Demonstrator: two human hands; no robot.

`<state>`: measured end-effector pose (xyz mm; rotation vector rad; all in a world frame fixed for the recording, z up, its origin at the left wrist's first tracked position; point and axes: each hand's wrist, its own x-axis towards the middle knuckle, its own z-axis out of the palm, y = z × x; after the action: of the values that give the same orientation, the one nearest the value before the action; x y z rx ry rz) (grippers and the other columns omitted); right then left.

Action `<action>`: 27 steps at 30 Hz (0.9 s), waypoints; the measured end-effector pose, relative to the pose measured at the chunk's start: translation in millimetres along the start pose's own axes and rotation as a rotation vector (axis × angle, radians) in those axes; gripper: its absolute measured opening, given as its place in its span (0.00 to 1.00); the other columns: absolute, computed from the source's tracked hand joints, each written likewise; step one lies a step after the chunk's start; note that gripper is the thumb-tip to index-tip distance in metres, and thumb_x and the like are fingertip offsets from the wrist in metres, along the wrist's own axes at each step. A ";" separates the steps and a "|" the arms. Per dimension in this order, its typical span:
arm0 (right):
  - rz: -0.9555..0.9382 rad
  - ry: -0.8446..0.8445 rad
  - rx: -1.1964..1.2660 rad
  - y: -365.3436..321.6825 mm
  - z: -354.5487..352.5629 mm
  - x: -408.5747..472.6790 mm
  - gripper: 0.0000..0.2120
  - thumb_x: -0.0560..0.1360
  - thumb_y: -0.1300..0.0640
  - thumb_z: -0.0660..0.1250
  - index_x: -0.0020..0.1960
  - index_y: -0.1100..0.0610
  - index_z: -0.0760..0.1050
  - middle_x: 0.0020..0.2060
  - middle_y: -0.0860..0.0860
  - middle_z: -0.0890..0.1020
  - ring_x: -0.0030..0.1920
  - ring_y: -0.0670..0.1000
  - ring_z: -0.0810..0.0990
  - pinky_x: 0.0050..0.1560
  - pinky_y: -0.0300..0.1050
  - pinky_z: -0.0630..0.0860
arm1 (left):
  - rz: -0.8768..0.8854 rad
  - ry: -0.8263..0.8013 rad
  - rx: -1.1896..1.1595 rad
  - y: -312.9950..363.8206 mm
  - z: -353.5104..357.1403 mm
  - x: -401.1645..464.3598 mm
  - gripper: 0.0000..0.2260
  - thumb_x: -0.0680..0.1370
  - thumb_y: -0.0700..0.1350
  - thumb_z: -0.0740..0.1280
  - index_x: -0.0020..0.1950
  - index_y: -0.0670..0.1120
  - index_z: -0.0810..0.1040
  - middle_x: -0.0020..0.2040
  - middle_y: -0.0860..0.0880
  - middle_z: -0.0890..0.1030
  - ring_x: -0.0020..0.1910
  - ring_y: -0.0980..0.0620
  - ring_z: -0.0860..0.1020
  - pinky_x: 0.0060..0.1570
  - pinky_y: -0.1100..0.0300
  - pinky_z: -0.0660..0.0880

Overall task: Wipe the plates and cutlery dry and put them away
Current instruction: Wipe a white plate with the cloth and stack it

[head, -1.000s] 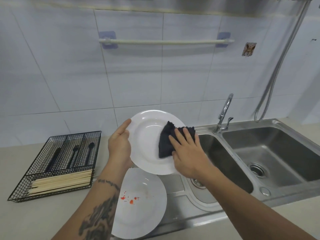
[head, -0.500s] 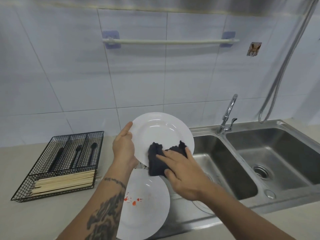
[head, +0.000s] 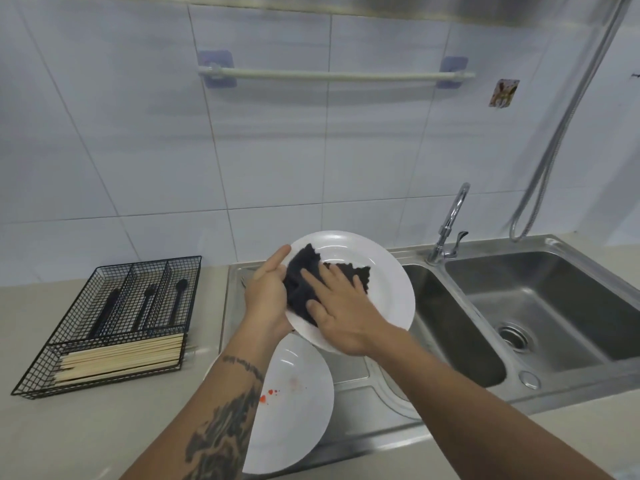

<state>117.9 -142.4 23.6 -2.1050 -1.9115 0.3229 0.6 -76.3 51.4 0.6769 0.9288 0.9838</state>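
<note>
My left hand grips the left rim of a white plate, holding it tilted above the sink's drainboard. With straight fingers, my right hand presses a dark cloth flat on the plate's face, at its left side. Below them a second white plate with red specks lies on the drainboard, partly hidden by my left forearm. To the left on the counter stands a black wire cutlery tray with black utensils and pale chopsticks.
A steel double sink fills the right side, with a tap behind it and a shower hose hanging at the far right. A white towel rail runs along the tiled wall.
The cloth and my right hand have swept from the plate's lower part up and to the left, close to my left hand. The plate has stayed in my left hand.
</note>
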 end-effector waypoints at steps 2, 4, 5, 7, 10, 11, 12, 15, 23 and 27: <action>0.030 0.064 -0.183 15.9 0.1 6.9 0.28 0.81 0.44 0.46 0.80 0.44 0.43 0.80 0.50 0.45 0.79 0.52 0.40 0.75 0.64 0.37 | 0.000 -0.018 0.000 2.0 -4.7 -1.0 0.20 0.84 0.36 0.54 0.62 0.52 0.83 0.58 0.44 0.81 0.53 0.43 0.81 0.40 0.52 0.81; 0.072 0.100 -0.299 25.6 -0.2 6.5 0.29 0.79 0.43 0.43 0.80 0.46 0.45 0.80 0.51 0.46 0.79 0.53 0.42 0.74 0.65 0.37 | 0.020 -0.025 -0.002 5.7 -10.9 -0.8 0.19 0.84 0.36 0.54 0.61 0.51 0.82 0.59 0.45 0.81 0.53 0.43 0.81 0.42 0.52 0.80; 0.086 0.114 -0.330 27.3 -0.2 4.1 0.30 0.78 0.43 0.42 0.80 0.47 0.46 0.80 0.51 0.48 0.79 0.53 0.43 0.74 0.65 0.37 | 0.030 -0.023 0.004 7.2 -14.5 0.2 0.18 0.84 0.36 0.55 0.60 0.52 0.82 0.59 0.45 0.81 0.54 0.43 0.81 0.43 0.52 0.80; 0.102 0.125 -0.351 27.7 0.9 -3.7 0.30 0.79 0.43 0.42 0.80 0.48 0.47 0.80 0.50 0.49 0.79 0.53 0.43 0.75 0.64 0.37 | 0.049 -0.015 0.033 9.5 -21.4 3.1 0.18 0.84 0.37 0.55 0.57 0.53 0.82 0.59 0.46 0.81 0.55 0.43 0.81 0.43 0.52 0.81; 0.095 0.039 -0.217 18.1 1.6 -22.7 0.29 0.82 0.43 0.47 0.80 0.48 0.47 0.80 0.50 0.48 0.79 0.51 0.43 0.75 0.61 0.35 | 0.069 0.024 0.052 10.7 -27.8 8.5 0.18 0.83 0.37 0.56 0.55 0.54 0.83 0.60 0.47 0.80 0.56 0.42 0.81 0.46 0.48 0.82; 0.079 0.001 -0.153 12.7 1.2 -29.8 0.28 0.82 0.43 0.47 0.80 0.48 0.48 0.80 0.49 0.48 0.79 0.50 0.43 0.75 0.60 0.35 | 0.071 0.045 0.043 10.7 -27.9 10.7 0.19 0.83 0.37 0.56 0.56 0.54 0.84 0.61 0.47 0.80 0.57 0.41 0.80 0.50 0.46 0.82; 0.054 -0.030 -0.093 6.8 0.0 -36.5 0.27 0.82 0.43 0.48 0.80 0.47 0.49 0.80 0.48 0.49 0.79 0.49 0.44 0.75 0.59 0.35 | 0.069 0.070 0.030 11.0 -27.4 13.0 0.19 0.83 0.37 0.56 0.57 0.53 0.84 0.61 0.46 0.80 0.57 0.41 0.80 0.53 0.44 0.81; -0.060 -0.012 -0.020 -3.8 -4.5 -49.3 0.24 0.82 0.45 0.53 0.77 0.44 0.55 0.77 0.45 0.57 0.77 0.47 0.50 0.76 0.57 0.35 | 0.067 0.149 -0.006 15.1 -23.0 16.4 0.19 0.83 0.37 0.55 0.59 0.52 0.83 0.61 0.48 0.80 0.57 0.43 0.80 0.51 0.46 0.81; -0.117 -0.067 -0.036 -9.5 -10.7 -40.1 0.30 0.80 0.40 0.53 0.79 0.45 0.51 0.79 0.45 0.54 0.78 0.47 0.49 0.76 0.55 0.37 | 0.068 0.133 0.025 16.0 -4.7 8.1 0.19 0.83 0.36 0.55 0.65 0.50 0.81 0.56 0.49 0.80 0.48 0.50 0.80 0.43 0.56 0.79; -0.086 -0.146 0.197 -15.1 -5.0 -37.6 0.28 0.81 0.42 0.45 0.80 0.45 0.49 0.79 0.44 0.48 0.78 0.44 0.42 0.77 0.52 0.38 | 0.083 0.044 0.108 14.8 -10.4 3.4 0.19 0.84 0.37 0.56 0.68 0.52 0.78 0.55 0.52 0.77 0.46 0.56 0.77 0.41 0.61 0.75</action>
<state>101.8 -178.8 32.8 -1.9136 -1.9536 0.6338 -13.6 -66.3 57.7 0.7924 1.0048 1.0303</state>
